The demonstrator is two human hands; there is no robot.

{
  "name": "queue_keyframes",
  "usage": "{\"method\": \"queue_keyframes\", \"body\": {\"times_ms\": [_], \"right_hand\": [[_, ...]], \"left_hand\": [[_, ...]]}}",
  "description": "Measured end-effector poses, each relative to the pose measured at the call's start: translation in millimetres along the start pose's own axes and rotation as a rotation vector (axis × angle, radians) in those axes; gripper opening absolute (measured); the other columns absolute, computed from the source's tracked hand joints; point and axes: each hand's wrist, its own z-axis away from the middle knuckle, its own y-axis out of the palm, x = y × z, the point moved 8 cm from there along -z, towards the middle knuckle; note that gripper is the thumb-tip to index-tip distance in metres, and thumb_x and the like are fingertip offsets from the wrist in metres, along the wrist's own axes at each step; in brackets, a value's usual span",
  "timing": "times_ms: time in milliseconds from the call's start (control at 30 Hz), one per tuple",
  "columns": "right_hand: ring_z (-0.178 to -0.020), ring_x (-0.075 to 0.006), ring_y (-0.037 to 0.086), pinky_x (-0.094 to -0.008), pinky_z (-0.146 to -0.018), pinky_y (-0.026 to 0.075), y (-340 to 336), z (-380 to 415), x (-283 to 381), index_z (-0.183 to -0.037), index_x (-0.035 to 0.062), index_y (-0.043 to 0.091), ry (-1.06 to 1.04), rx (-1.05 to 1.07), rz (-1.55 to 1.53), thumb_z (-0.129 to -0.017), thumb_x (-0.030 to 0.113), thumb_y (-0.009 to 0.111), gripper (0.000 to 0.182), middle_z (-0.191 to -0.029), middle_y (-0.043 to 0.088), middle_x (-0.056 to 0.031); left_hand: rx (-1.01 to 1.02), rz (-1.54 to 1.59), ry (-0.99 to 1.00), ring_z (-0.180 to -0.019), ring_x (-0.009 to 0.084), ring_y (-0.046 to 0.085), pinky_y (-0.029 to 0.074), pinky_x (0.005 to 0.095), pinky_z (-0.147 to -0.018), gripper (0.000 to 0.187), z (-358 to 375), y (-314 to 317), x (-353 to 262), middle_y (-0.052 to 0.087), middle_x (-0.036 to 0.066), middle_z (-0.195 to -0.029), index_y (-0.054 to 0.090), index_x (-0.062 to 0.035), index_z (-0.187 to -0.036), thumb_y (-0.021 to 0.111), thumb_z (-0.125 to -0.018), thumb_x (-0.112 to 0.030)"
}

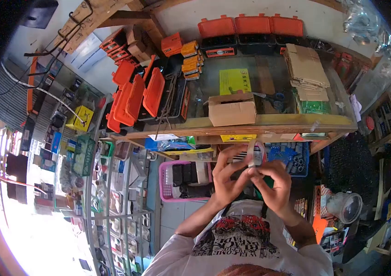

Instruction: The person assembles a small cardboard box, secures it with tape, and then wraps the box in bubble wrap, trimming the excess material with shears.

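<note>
In front of my chest, both hands hold a roll of tape (252,155), seen nearly edge-on. My left hand (226,178) has its fingers curled round the left side of the roll, with the thumb near its lower edge. My right hand (274,185) pinches at the lower right edge, its fingertips meeting the left thumb there. Any loose tape end between the fingertips is too small to make out. Just beyond the hands, an open cardboard box (232,112) sits on the front edge of the glass-topped counter (204,99).
Orange-lidded toolboxes (152,92) stand open at the counter's left, others along its back. Flattened cardboard (306,69) and scissors (276,99) lie to the right. Below are a pink basket (164,184) and a blue crate (296,158) of fittings. Shelving (108,221) stands left.
</note>
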Motion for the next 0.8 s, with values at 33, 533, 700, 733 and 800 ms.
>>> {"method": "queue_keyframes", "body": {"times_ms": [33,533,700,733,800], "right_hand": [[-0.082,-0.0213,0.063,-0.0362,-0.079,0.046,2.4,4.9,-4.5,-0.100,0.0020,0.072,0.011,-0.013,-0.016,-0.088,0.013,0.080,0.018,-0.092,0.070,-0.0075],[-0.091,-0.0135,0.067,-0.0297,-0.079,0.053,70.0,157.7,-70.9,-0.099,0.0004,0.069,1.019,0.353,-0.734,-0.090,0.020,0.081,0.024,-0.092,0.071,-0.0076],[-0.092,-0.0178,0.071,-0.0336,-0.083,0.056,59.0,148.0,-38.6,-0.109,0.0036,0.071,0.597,0.829,-0.523,-0.092,0.023,0.078,0.027,-0.103,0.074,-0.0091],[-0.092,-0.0173,0.071,-0.0333,-0.082,0.056,49.0,125.4,-27.8,-0.110,0.0043,0.071,0.432,0.903,-0.457,-0.091,0.021,0.079,0.027,-0.105,0.074,-0.0094],[-0.092,-0.0217,0.072,-0.0350,-0.081,0.056,25.6,93.9,-39.7,-0.110,0.0054,0.072,0.285,1.153,-0.227,-0.091,0.024,0.078,0.027,-0.108,0.074,-0.0110]], "left_hand": [[-0.017,0.020,0.032,-0.120,0.0309,0.062,0.049,0.0406,-0.100,0.035,4.3,-0.6,0.1,0.064,0.018,-0.124,0.071,-0.0005,-0.117,0.079,-0.083,-0.004],[0.347,-0.107,0.052,-0.105,0.0355,0.071,0.057,0.0459,-0.096,0.030,89.5,11.1,16.9,0.071,0.014,-0.112,0.062,-0.0031,-0.113,0.073,-0.086,0.002],[0.490,0.084,-0.176,-0.105,0.0358,0.071,0.061,0.0429,-0.086,0.026,113.9,9.2,6.7,0.070,0.017,-0.112,0.062,-0.0016,-0.112,0.072,-0.088,0.000],[0.508,0.082,-0.126,-0.105,0.0356,0.071,0.061,0.0419,-0.085,0.026,109.1,11.9,1.3,0.070,0.018,-0.113,0.062,-0.0016,-0.112,0.072,-0.089,0.000],[0.502,0.139,-0.117,-0.102,0.0352,0.071,0.060,0.0405,-0.082,0.028,110.7,14.6,3.7,0.070,0.017,-0.109,0.062,-0.0025,-0.113,0.073,-0.088,0.000]]}}
